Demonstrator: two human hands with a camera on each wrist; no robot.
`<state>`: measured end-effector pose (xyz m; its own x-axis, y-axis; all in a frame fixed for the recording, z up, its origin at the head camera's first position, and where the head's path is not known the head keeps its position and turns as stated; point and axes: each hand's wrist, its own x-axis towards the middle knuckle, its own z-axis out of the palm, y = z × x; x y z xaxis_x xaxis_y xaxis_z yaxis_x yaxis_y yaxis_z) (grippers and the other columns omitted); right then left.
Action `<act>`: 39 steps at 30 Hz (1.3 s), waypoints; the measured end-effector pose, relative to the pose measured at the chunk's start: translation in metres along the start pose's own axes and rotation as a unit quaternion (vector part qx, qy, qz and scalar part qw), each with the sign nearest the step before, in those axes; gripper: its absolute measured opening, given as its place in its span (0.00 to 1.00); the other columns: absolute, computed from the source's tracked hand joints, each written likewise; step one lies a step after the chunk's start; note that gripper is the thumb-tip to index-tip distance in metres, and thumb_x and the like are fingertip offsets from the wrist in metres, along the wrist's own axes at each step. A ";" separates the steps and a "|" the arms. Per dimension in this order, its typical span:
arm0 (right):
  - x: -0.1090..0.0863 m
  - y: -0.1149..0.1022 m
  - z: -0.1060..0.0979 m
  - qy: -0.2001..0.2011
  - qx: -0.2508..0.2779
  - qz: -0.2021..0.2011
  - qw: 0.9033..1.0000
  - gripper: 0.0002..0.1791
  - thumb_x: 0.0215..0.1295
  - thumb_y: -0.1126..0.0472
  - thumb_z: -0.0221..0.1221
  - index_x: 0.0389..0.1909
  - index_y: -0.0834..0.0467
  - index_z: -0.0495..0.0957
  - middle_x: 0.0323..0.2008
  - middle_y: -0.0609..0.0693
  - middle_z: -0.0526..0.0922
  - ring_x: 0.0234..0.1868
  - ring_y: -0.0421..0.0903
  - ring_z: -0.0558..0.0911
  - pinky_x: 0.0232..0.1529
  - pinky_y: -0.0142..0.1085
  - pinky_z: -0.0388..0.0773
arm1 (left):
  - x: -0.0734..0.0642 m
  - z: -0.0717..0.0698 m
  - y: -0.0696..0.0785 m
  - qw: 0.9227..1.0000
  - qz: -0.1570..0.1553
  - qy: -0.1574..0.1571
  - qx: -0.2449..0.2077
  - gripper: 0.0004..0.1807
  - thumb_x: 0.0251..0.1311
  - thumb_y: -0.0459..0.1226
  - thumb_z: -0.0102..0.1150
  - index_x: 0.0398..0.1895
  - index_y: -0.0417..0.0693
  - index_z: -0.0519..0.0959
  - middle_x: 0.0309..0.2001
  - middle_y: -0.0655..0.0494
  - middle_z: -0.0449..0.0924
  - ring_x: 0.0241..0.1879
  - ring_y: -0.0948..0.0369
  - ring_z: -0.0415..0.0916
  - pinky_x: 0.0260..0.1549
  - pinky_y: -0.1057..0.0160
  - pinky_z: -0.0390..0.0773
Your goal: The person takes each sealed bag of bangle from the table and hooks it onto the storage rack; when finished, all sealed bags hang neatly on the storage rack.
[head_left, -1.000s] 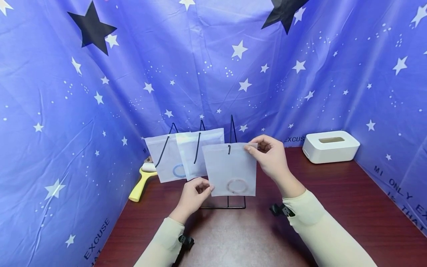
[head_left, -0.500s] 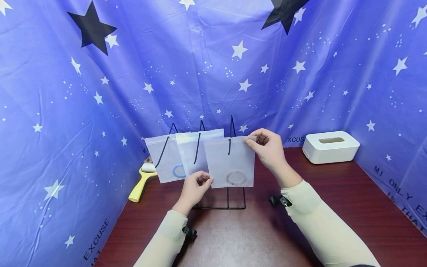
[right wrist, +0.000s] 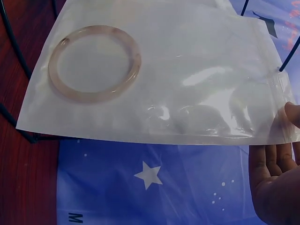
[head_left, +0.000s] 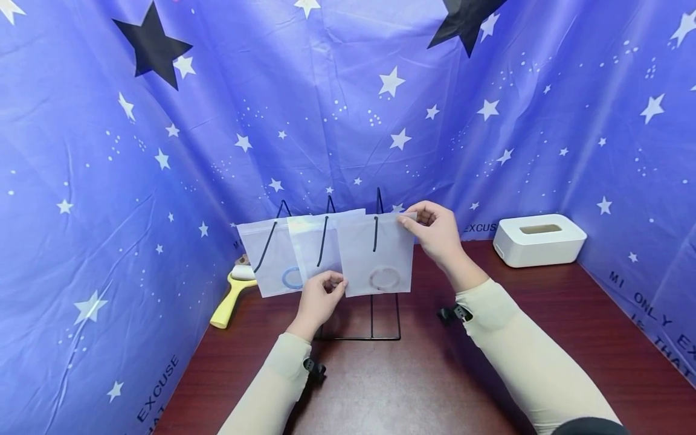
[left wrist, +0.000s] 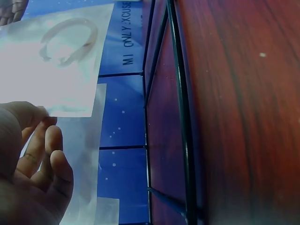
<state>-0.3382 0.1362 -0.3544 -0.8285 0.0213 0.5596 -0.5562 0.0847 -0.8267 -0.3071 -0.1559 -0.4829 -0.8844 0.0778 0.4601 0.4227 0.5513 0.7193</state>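
A frosted zip bag [head_left: 361,257] hangs on the right hook [head_left: 375,235] of a black wire rack [head_left: 386,338], the hook passing through its top. Inside lies a pale pinkish bangle [right wrist: 95,64], low in the bag. My right hand [head_left: 437,232] pinches the bag's top right corner between thumb and fingers. At the lower left edge, my left hand [head_left: 319,301] pinches the same bag with thumb and forefinger. Two similar bags hang on the other hooks to the left: a middle bag [head_left: 310,241] and a left bag [head_left: 263,251] with a blue bangle [head_left: 291,278].
A yellow-handled lint roller [head_left: 228,305] lies left of the rack on the dark red wooden table [head_left: 391,386]. At the back right stands a white tissue box [head_left: 538,241]. Blue star-printed cloth [head_left: 348,121] surrounds the table at the back and sides.
Both hands have moved the right bag up and back along its hook, away from the tip, so more of the hook sticks out in front. The other bags have stayed in place.
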 end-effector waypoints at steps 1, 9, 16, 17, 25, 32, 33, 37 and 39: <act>0.002 0.001 0.000 0.000 -0.002 0.000 1.000 0.12 0.63 0.64 0.74 0.41 0.69 0.85 0.31 0.50 0.87 0.31 0.42 0.81 0.33 0.31 0.77 | 0.001 0.001 0.000 1.000 -0.003 0.003 0.002 0.03 0.68 0.41 0.70 0.39 0.53 0.89 0.32 0.66 0.85 0.28 0.65 0.77 0.29 0.64 0.78; 0.013 0.004 0.000 -0.002 -0.025 0.019 1.000 0.12 0.65 0.62 0.73 0.43 0.67 0.86 0.31 0.48 0.86 0.32 0.42 0.79 0.34 0.31 0.75 | 0.006 0.006 0.004 0.999 -0.011 0.023 0.033 0.04 0.66 0.40 0.72 0.38 0.51 0.89 0.33 0.65 0.88 0.27 0.67 0.78 0.29 0.65 0.79; 0.023 0.010 -0.001 -0.014 -0.035 0.034 0.999 0.12 0.66 0.66 0.71 0.44 0.70 0.85 0.29 0.49 0.84 0.29 0.40 0.76 0.28 0.32 0.71 | 0.010 0.010 0.006 0.998 -0.041 0.042 0.032 0.03 0.66 0.41 0.72 0.38 0.54 0.90 0.26 0.67 0.85 0.21 0.68 0.79 0.24 0.63 0.80; 0.025 0.011 -0.001 -0.014 -0.035 0.035 0.999 0.12 0.66 0.67 0.71 0.44 0.71 0.85 0.29 0.50 0.85 0.29 0.41 0.76 0.28 0.32 0.71 | 0.011 0.010 0.007 0.998 -0.046 0.044 0.027 0.03 0.66 0.41 0.72 0.38 0.54 0.90 0.25 0.66 0.84 0.20 0.67 0.79 0.24 0.63 0.80; 0.027 0.013 -0.003 -0.001 -0.032 0.044 0.999 0.13 0.64 0.59 0.74 0.43 0.64 0.87 0.32 0.47 0.86 0.33 0.42 0.80 0.31 0.32 0.73 | 0.014 0.014 0.008 0.996 -0.058 0.059 0.041 0.04 0.68 0.43 0.71 0.39 0.54 0.90 0.29 0.66 0.86 0.17 0.69 0.79 0.23 0.62 0.80; 0.026 0.014 -0.005 -0.004 -0.032 0.043 0.999 0.14 0.64 0.56 0.74 0.43 0.63 0.87 0.33 0.47 0.87 0.36 0.43 0.82 0.33 0.32 0.75 | 0.015 0.014 0.009 0.995 -0.067 0.063 0.040 0.05 0.67 0.44 0.71 0.39 0.55 0.91 0.29 0.65 0.87 0.15 0.68 0.79 0.25 0.61 0.81; 0.026 0.014 -0.005 -0.004 -0.032 0.044 0.998 0.14 0.64 0.56 0.74 0.43 0.62 0.87 0.33 0.47 0.87 0.36 0.43 0.82 0.34 0.32 0.75 | 0.015 0.014 0.010 0.995 -0.068 0.063 0.040 0.05 0.67 0.44 0.71 0.39 0.55 0.91 0.29 0.65 0.87 0.15 0.68 0.79 0.25 0.61 0.81; 0.026 0.014 -0.005 -0.001 -0.030 0.049 0.998 0.14 0.64 0.56 0.75 0.43 0.62 0.87 0.34 0.47 0.88 0.37 0.43 0.83 0.35 0.32 0.76 | 0.016 0.014 0.011 0.995 -0.070 0.064 0.042 0.05 0.67 0.44 0.71 0.39 0.55 0.91 0.29 0.65 0.87 0.16 0.68 0.79 0.25 0.61 0.81; 0.026 0.014 -0.005 0.000 -0.033 0.051 0.998 0.15 0.64 0.56 0.75 0.43 0.62 0.87 0.34 0.47 0.88 0.37 0.43 0.83 0.36 0.32 0.76 | 0.016 0.014 0.011 0.994 -0.071 0.065 0.044 0.05 0.67 0.44 0.71 0.39 0.55 0.91 0.30 0.65 0.87 0.16 0.68 0.79 0.25 0.61 0.81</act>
<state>-0.3673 0.1431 -0.3512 -0.8802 0.0335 0.4734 -0.4642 0.1467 -0.8735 -0.3194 -0.1373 -0.4751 -0.8985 -0.1103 0.4248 0.2719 0.6200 0.7360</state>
